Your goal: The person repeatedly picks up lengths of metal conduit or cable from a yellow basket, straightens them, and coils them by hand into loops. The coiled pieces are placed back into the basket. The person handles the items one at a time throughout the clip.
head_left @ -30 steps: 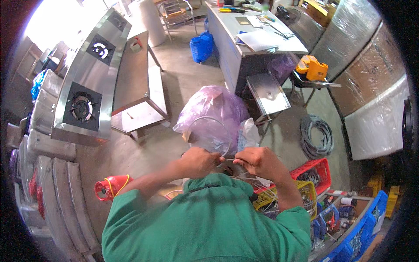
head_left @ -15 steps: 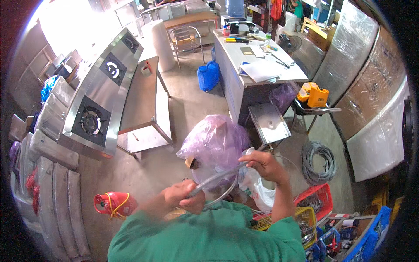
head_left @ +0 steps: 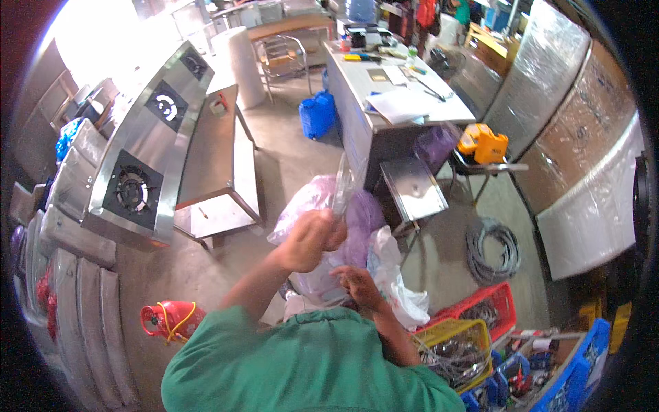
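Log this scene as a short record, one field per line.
Left hand: closed around a blurred translucent strip
Right hand: lower in the picture, near a purple bag and a white bag; grip unclear
Left side: steel burner unit; red cylinder with a yellow cord
Right side: yellow crate; red crate; grey coil on the floor

The floor (head_left: 283,134) supports the purple plastic bag (head_left: 364,218), coiled grey hose (head_left: 475,251), red cylinder (head_left: 180,316) and blue jerrycan (head_left: 317,117). The table (head_left: 351,84) carries white papers (head_left: 399,108) near its front edge.
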The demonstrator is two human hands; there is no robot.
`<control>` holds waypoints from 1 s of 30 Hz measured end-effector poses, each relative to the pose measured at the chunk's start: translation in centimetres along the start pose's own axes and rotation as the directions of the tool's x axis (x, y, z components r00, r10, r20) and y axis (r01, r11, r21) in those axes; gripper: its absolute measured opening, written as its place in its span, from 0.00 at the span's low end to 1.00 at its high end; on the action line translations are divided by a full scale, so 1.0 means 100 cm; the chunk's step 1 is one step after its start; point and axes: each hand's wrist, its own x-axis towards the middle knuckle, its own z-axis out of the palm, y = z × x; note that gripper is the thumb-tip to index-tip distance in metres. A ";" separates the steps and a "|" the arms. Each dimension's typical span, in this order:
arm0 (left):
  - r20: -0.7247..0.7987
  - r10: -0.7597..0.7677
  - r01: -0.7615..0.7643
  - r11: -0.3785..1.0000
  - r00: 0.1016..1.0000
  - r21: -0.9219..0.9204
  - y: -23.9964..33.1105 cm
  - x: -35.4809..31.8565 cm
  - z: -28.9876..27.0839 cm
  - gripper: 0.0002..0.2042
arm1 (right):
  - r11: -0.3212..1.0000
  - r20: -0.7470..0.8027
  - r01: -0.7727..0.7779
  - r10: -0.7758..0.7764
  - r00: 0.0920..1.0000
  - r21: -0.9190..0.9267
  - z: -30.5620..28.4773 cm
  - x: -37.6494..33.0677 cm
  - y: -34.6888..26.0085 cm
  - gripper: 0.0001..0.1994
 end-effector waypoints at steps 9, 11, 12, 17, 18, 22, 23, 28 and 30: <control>0.413 -0.111 -0.353 0.355 0.904 0.866 -0.067 0.013 0.001 0.17 | 0.991 0.004 -0.041 0.042 0.999 -0.129 0.015 0.000 -0.045 0.13; 0.431 -0.111 -0.371 0.349 0.896 0.861 -0.072 0.006 -0.008 0.17 | 0.981 -0.015 -0.082 0.080 0.997 -0.175 0.011 -0.003 -0.059 0.12; 0.433 -0.126 -0.370 0.344 0.893 0.863 -0.074 0.004 -0.011 0.17 | 0.964 0.002 -0.110 0.114 0.994 -0.240 0.007 -0.004 -0.065 0.12; 0.349 -0.251 -0.254 0.342 0.903 0.905 -0.073 -0.003 -0.019 0.15 | 0.908 0.000 -0.067 0.073 0.997 -0.414 -0.007 0.002 -0.080 0.13; 0.328 -0.263 -0.229 0.345 0.907 0.910 -0.072 -0.003 -0.020 0.15 | 0.908 -0.010 -0.056 0.057 0.998 -0.416 -0.011 0.003 -0.081 0.13; 0.275 -0.264 -0.152 0.406 0.924 0.901 -0.071 -0.003 -0.021 0.14 | 0.885 -0.014 -0.062 0.062 0.998 -0.461 -0.023 0.004 -0.087 0.12; 0.267 -0.247 -0.143 0.427 0.932 0.893 -0.073 -0.003 -0.021 0.13 | 0.887 -0.014 -0.081 0.083 0.996 -0.455 -0.025 0.004 -0.088 0.12; 0.261 -0.260 -0.114 0.470 0.929 0.875 -0.096 -0.003 -0.021 0.12 | 0.882 -0.040 -0.022 0.003 0.999 -0.470 -0.031 0.003 -0.087 0.11; 0.316 -0.326 -0.129 0.486 0.891 0.864 -0.103 -0.007 -0.021 0.13 | 0.848 -0.026 -0.067 0.063 0.998 -0.526 -0.033 0.001 -0.084 0.10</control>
